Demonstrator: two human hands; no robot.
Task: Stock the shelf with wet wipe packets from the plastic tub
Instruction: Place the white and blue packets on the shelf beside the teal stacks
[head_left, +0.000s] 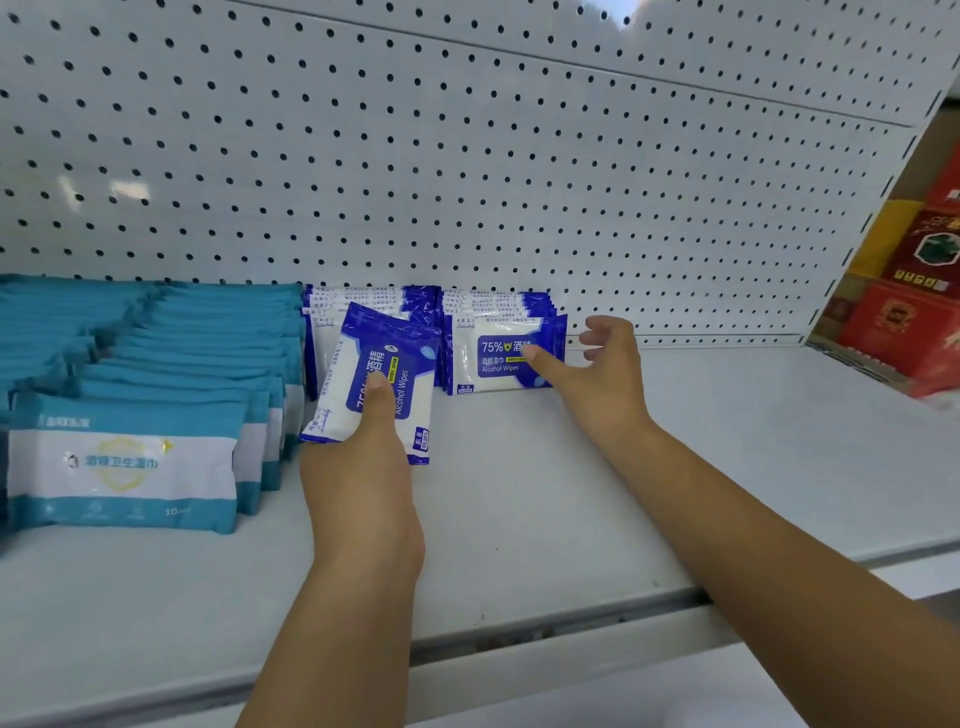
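My left hand (363, 467) grips a blue-and-white alcohol wipe packet (387, 364), tilted, in front of the left row of the same packets (363, 301) standing against the pegboard. My right hand (597, 374) is open, its thumb touching the front packet of the right row (498, 353), which stands upright on the white shelf (571, 493). The plastic tub is out of view.
Rows of teal-and-white wipe packets (124, 457) fill the shelf's left side. A white pegboard (467, 156) backs the shelf. Red and yellow boxes (914, 312) stand beyond the shelf's right end. Bare shelf surface lies to the right of the blue packets.
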